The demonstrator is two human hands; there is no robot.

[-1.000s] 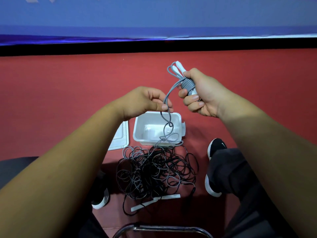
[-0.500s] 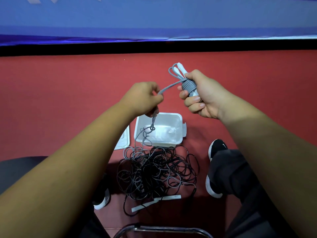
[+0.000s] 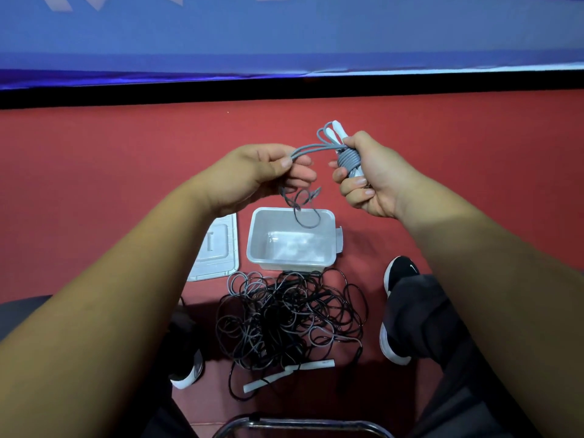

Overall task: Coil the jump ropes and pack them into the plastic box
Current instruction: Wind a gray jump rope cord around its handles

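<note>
My right hand (image 3: 369,175) grips a grey jump rope bundle (image 3: 347,159), its white handles poking up past my thumb and grey cord wound around them. My left hand (image 3: 262,175) pinches the loose grey cord a short way left of the bundle. The free end (image 3: 303,210) dangles in loops above the clear plastic box (image 3: 328,263), which stands open on the red floor below my hands. A tangled heap of black and grey jump ropes (image 3: 290,324) lies in front of the box, with two white handles (image 3: 290,373) at its near edge.
The box's clear lid (image 3: 218,251) lies flat to the left of the box. My black shoes rest either side of the heap, the right shoe (image 3: 399,273) near the box. A metal chair rail (image 3: 300,425) crosses the bottom. A blue banner (image 3: 284,36) backs the floor.
My left hand rose and turned palm-up, drawing the grey cord level with the bundle. The dangling end has lifted off the heap and now hangs shorter above the box.
</note>
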